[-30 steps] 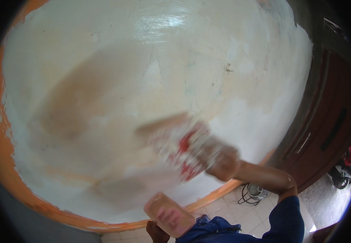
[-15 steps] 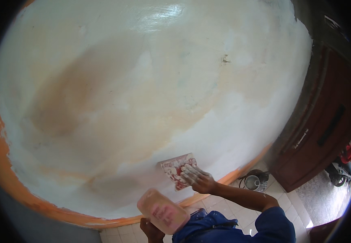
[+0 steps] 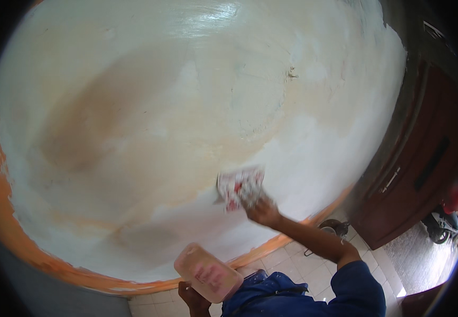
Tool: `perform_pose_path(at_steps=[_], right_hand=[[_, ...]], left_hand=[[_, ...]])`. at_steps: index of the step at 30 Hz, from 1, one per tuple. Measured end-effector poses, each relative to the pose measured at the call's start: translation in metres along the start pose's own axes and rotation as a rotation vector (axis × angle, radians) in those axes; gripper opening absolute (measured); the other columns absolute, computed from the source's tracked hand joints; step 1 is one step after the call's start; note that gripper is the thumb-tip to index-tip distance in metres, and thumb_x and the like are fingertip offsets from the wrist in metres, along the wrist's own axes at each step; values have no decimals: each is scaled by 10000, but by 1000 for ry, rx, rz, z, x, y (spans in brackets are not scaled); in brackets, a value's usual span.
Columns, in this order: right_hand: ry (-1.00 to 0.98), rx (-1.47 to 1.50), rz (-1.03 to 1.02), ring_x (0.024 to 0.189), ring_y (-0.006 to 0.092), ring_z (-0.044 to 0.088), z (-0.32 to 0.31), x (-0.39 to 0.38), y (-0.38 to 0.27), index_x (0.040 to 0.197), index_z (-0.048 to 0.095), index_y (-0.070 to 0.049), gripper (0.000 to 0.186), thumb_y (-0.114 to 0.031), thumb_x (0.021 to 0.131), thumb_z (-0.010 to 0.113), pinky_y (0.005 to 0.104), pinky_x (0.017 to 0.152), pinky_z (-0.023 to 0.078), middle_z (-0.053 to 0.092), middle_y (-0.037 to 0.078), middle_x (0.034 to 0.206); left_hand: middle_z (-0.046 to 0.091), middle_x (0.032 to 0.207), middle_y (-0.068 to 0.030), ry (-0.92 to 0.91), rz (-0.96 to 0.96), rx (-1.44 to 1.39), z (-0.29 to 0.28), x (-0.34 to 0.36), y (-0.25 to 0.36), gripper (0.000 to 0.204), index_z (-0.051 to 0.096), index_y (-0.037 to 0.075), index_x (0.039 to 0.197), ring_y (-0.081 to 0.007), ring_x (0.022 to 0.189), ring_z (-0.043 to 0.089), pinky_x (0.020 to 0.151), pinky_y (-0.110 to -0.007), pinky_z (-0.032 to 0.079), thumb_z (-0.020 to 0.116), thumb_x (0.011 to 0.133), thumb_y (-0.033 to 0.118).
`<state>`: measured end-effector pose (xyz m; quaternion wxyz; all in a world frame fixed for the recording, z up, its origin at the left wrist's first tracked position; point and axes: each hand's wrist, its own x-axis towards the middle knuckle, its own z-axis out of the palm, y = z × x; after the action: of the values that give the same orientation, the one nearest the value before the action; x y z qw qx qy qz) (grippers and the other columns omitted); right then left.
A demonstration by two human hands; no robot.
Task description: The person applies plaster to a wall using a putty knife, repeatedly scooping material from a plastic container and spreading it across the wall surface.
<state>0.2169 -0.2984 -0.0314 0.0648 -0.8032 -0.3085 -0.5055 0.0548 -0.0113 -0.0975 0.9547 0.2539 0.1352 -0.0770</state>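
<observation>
The right hand (image 3: 263, 208) and the putty-smeared, red-and-white rectangular spreader (image 3: 226, 187) have travelled up the wall (image 3: 149, 132) since the earlier frame, while the left hand (image 3: 194, 300) has shifted only slightly leftward. The right hand is clamped on the spreader, its fingers blurred across the face; the spreader sits just beyond the fingertips, over the patchy white-and-cream wall, and whether its whole edge touches cannot be told. The left hand, below and left of the right one, grips a pinkish, round-cornered board (image 3: 209, 272) along its lower-left edge, fingers mostly hidden. An orange band (image 3: 65, 267) runs along the wall's foot beyond the left hand. To the right hand's lower right, past the forearm, a partly covered round container (image 3: 340, 228) stands on the tiled floor (image 3: 276, 259); farther right are a reddish-brown door (image 3: 419, 164) and a parked motorcycle (image 3: 443, 224).
</observation>
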Motion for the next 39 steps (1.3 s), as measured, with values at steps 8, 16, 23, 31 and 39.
perform_pose_path(at_steps=[8,16,23,31,39], right_hand=[[205,43,-47,1062,343,594,-66,39,27,1099,606,41,371,25,734,544,463,933,474,619,221,1088],[160,-52,-28,1246,368,438,-11,57,53,1227,536,1,475,-59,759,598,498,1043,351,503,168,1303],[17,201,-187,1104,288,580,-22,-17,-39,1047,649,-20,313,4,782,484,442,992,432,614,166,1138],[260,-106,9,1160,364,522,-34,70,51,1167,574,9,392,-50,781,596,475,982,428,565,187,1211],[-5,229,-184,1165,295,536,-3,-39,-31,1162,593,-19,402,-51,764,541,437,996,424,590,145,1189]], left_hand=[[487,1221,-157,9,18,-5,-2,-12,13,669,444,36,1280,-366,1144,464,956,-519,384,389,721,400],[492,1224,-153,-23,-4,27,18,-8,9,675,440,49,1283,-363,1133,480,947,-514,399,435,700,389],[494,1216,-139,-13,61,48,19,-28,16,628,450,59,1282,-339,1142,469,952,-496,394,387,756,397],[486,1219,-133,2,40,-21,-10,-9,13,652,437,61,1290,-341,1127,472,939,-505,397,404,728,390],[474,1240,-137,-24,27,23,13,-10,18,690,414,61,1312,-350,1139,467,938,-511,396,429,704,386]])
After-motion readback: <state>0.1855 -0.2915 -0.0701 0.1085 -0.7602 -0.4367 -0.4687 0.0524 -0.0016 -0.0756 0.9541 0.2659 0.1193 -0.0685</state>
